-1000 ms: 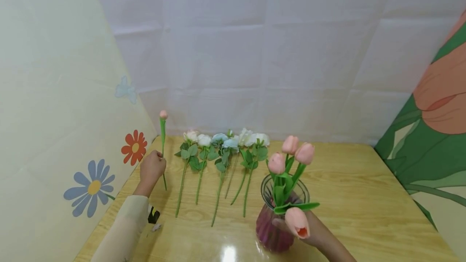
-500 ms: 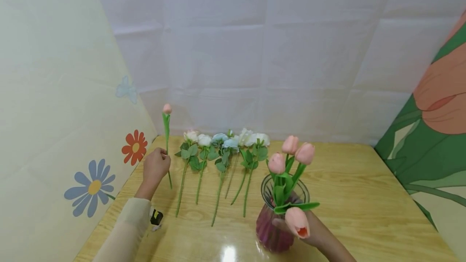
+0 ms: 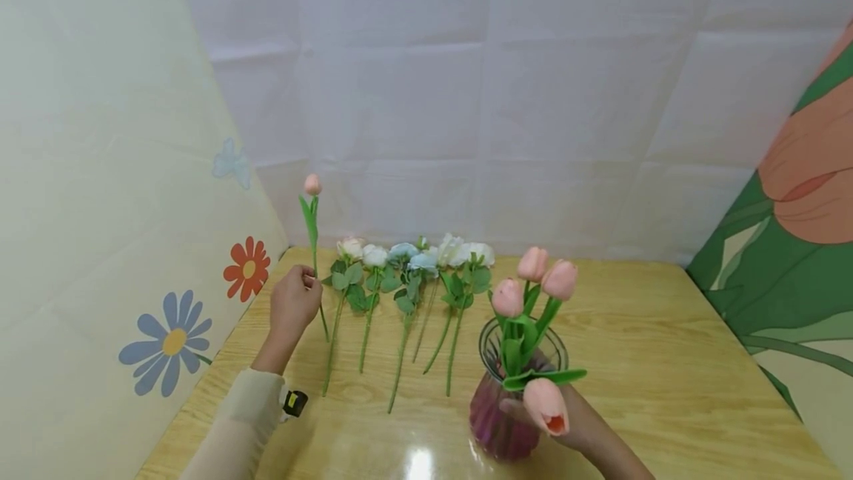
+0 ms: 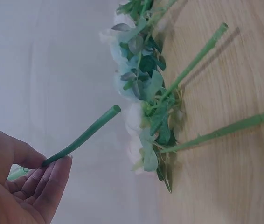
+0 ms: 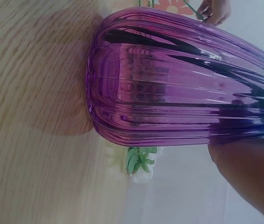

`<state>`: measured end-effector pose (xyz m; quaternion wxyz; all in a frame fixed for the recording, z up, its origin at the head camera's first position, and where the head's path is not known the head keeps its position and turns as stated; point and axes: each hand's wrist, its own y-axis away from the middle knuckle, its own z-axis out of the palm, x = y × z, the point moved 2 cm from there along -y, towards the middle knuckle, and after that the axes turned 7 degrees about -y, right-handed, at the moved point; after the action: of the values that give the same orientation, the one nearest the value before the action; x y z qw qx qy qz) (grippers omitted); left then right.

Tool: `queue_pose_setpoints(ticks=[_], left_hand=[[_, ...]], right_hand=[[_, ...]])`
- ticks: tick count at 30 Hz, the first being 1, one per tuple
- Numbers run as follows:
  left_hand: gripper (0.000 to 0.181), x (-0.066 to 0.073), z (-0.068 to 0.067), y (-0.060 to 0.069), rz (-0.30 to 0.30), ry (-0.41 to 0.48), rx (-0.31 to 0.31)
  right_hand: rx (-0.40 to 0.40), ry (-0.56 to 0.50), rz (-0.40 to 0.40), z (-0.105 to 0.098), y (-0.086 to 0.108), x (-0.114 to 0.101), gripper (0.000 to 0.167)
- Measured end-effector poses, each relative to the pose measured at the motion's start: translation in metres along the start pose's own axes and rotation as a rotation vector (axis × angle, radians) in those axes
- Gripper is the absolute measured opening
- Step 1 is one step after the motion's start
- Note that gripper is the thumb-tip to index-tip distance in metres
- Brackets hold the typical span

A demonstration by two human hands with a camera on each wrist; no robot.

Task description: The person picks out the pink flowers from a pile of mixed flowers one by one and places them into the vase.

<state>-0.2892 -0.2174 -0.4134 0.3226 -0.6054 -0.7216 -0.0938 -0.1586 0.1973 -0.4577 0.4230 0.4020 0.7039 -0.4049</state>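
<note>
My left hand pinches the green stem of a single pink tulip between thumb and fingers, its head up and its lower end off to the right. In the left wrist view, the cut end of that stem pokes out past my fingertips. A purple ribbed glass vase stands upright on the table, gripped at its side by my right hand. Several pink tulips fill the vase; one droops over its rim and partly covers that hand. The right wrist view shows the vase's purple lower body close up.
A row of flowers with white, cream and pale blue heads lies along the back of the wooden table, stems toward me. A white cloth hangs behind. Printed panels with flowers flank both sides.
My left hand has shifted right and slightly up with the tulip, whose head has risen and whose stem now leans more. The right hand and vase have stayed in place.
</note>
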Motion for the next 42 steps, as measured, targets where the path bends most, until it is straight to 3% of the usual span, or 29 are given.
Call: queue_pose_setpoints(ticks=[8, 21, 37, 42], left_hand=[[0.028, 0.014, -0.001, 0.008, 0.032, 0.026, 0.038], [0.025, 0.033, -0.003, 0.018, 0.096, 0.057, 0.092], [0.023, 0.058, -0.007, 0.035, 0.197, 0.124, 0.156], [0.022, 0.065, -0.008, 0.04, 0.227, 0.149, 0.179]], right_hand=[[0.009, -0.009, -0.004, 0.0, 0.001, 0.003, 0.055], [0.007, 0.005, -0.136, 0.001, -0.001, 0.005, 0.051], [-0.009, 0.034, -0.161, 0.002, -0.001, 0.004, 0.048], [-0.011, -0.006, -0.12, 0.002, -0.002, 0.004, 0.052]])
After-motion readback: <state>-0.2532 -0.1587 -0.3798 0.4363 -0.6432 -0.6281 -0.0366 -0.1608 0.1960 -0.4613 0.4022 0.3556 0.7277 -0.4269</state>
